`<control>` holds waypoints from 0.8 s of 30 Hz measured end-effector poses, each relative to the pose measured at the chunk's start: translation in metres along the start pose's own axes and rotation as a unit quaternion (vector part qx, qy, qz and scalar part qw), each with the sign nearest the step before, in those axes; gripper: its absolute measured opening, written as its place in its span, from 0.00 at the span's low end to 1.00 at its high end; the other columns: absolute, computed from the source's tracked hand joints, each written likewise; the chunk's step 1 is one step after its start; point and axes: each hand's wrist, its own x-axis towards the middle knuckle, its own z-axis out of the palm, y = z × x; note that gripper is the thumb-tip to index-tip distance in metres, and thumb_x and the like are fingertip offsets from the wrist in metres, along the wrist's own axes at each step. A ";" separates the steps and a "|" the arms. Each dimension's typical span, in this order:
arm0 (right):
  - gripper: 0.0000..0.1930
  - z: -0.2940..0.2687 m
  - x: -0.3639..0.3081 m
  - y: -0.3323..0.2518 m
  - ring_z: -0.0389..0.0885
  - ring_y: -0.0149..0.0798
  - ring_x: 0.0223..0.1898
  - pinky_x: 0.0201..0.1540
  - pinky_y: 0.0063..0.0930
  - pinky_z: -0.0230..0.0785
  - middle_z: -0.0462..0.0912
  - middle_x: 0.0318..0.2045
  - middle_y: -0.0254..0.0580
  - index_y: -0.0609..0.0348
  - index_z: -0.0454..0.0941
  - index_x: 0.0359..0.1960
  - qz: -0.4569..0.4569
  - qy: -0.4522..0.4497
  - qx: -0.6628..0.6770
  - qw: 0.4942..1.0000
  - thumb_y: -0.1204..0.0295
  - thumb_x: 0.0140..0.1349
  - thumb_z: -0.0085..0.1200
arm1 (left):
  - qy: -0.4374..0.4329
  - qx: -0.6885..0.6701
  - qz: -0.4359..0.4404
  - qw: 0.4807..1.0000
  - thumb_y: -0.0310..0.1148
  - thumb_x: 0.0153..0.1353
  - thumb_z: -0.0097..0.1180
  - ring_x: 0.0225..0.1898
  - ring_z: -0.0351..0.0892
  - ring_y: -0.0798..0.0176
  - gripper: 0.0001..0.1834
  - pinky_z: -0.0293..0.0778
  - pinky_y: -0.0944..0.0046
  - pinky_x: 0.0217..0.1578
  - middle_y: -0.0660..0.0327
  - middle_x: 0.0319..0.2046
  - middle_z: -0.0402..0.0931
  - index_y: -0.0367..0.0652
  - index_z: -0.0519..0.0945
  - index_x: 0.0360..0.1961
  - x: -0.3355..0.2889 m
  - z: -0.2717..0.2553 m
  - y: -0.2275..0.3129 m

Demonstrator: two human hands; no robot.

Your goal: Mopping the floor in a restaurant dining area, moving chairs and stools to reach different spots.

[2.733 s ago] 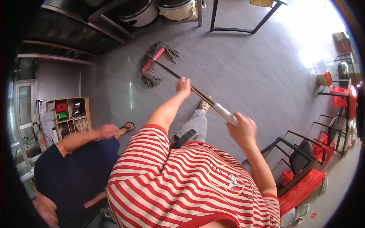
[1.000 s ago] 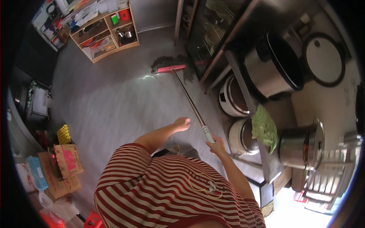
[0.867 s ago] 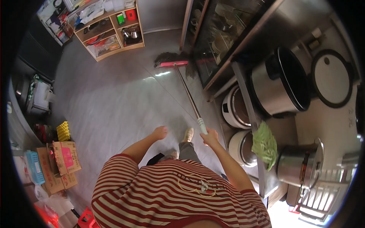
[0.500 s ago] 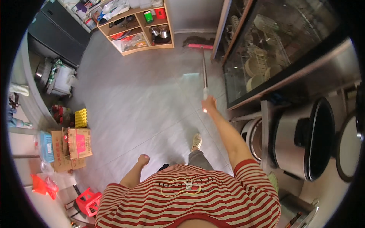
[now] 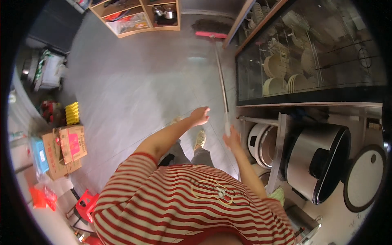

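Note:
A broom [image 5: 221, 77] with a pink head and dark bristles stretches away from me, its bristles on the grey floor. Close to my body, my right hand [image 5: 232, 139] is closed around the pale upper end of its handle. My left hand [image 5: 200, 116] is out in front of me, a little left of the handle and apart from it. Its fingers look loosely spread, with nothing in them.
A wooden shelf unit [image 5: 149, 29] stands ahead, left of the broom head. On the right are a glass-doored dish cabinet [image 5: 261, 100] and a large steel cooker [image 5: 304, 157]. Cardboard boxes [image 5: 77, 157] and a red stool [image 5: 86, 204] line the left side.
My left hand has swung forward and right from beside my body towards the handle. My right hand has drawn back nearer my body with the broom handle.

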 end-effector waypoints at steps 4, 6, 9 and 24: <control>0.34 -0.077 -0.140 -0.063 0.76 0.60 0.35 0.38 0.40 0.70 0.76 0.32 0.65 0.64 0.59 0.57 0.086 -0.066 -0.038 0.993 0.71 0.45 0.56 | -0.049 0.224 0.169 0.958 0.37 0.47 0.55 0.44 0.71 0.57 0.13 0.65 0.53 0.45 0.58 0.44 0.71 0.47 0.76 0.36 0.054 0.031 0.052; 0.33 -0.115 -0.193 -0.092 0.75 0.58 0.41 0.45 0.39 0.68 0.75 0.39 0.63 0.63 0.59 0.58 0.131 -0.110 -0.023 0.985 0.71 0.47 0.54 | -0.176 0.234 0.257 0.921 0.38 0.47 0.55 0.43 0.72 0.59 0.12 0.64 0.52 0.45 0.58 0.42 0.72 0.48 0.77 0.34 0.047 0.019 0.074; 0.32 -0.177 -0.242 -0.139 0.76 0.52 0.44 0.50 0.34 0.65 0.76 0.40 0.61 0.62 0.64 0.56 0.211 -0.116 0.001 0.971 0.73 0.44 0.57 | -0.372 0.210 0.342 0.837 0.40 0.48 0.55 0.39 0.73 0.60 0.09 0.61 0.52 0.45 0.60 0.33 0.76 0.51 0.79 0.29 0.015 0.028 0.100; 0.29 -0.148 -0.103 -0.213 0.80 0.38 0.30 0.35 0.28 0.69 0.78 0.25 0.54 0.58 0.68 0.53 0.180 -0.108 0.006 0.978 0.73 0.45 0.57 | -0.301 0.189 0.215 0.910 0.42 0.44 0.59 0.34 0.77 0.53 0.11 0.72 0.56 0.35 0.58 0.26 0.78 0.50 0.80 0.27 0.089 -0.058 0.003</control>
